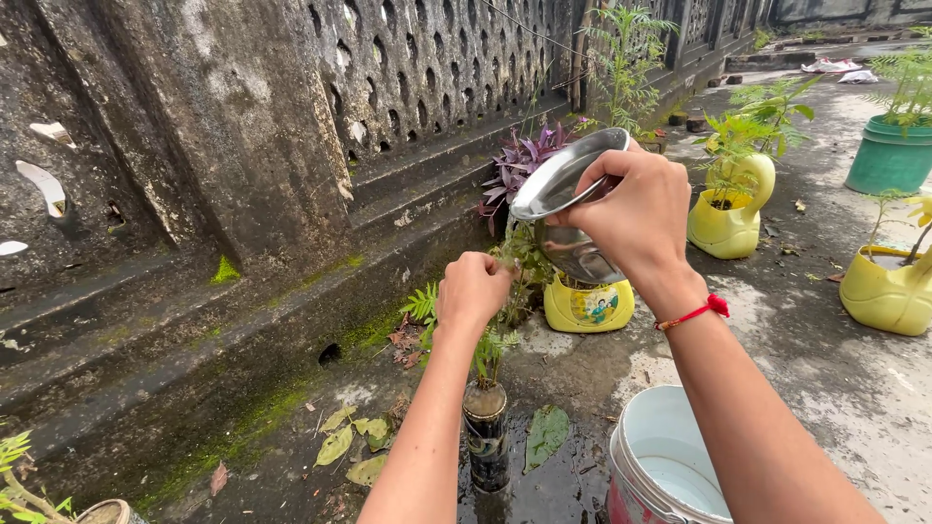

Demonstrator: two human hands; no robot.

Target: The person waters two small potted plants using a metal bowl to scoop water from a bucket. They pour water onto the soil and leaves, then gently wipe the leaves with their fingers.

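Your right hand (636, 218) sits centre-right of the frame, fingers wrapped tight over the rim of a steel bowl (563, 189), tipped so its mouth faces left and down toward the small plant (490, 344) at frame centre. Your left hand (473, 289) is just below-left of the bowl, closed in a loose fist on the plant's upper stems or leaves; how firmly it pinches, I cannot tell. The plant stands in a dark narrow pot (485, 437) at lower centre, on wet ground (544, 485) with fallen leaves (340, 442) to its left. To do the pour well, as I judge it: keep the bowl's lip low and close over the pot mouth, tilt slowly so the stream stays thin, since that pot opening is narrow and the ground around it is already soaked. Use the left hand to part the foliage rather than pull, as the stems look thin and the tall pot could tip. Aim at the soil, not the leaves. No water is visible leaving the bowl, so the tilt probably needs a touch more. The white bucket (665, 456) with water sits lower right, just beside your right forearm; mind the elbow. Yellow container planters (587, 306) stand behind the bowl and further right (728, 228), a green pot (888, 155) upper right, the mossy patterned wall (243, 146) fills the left.
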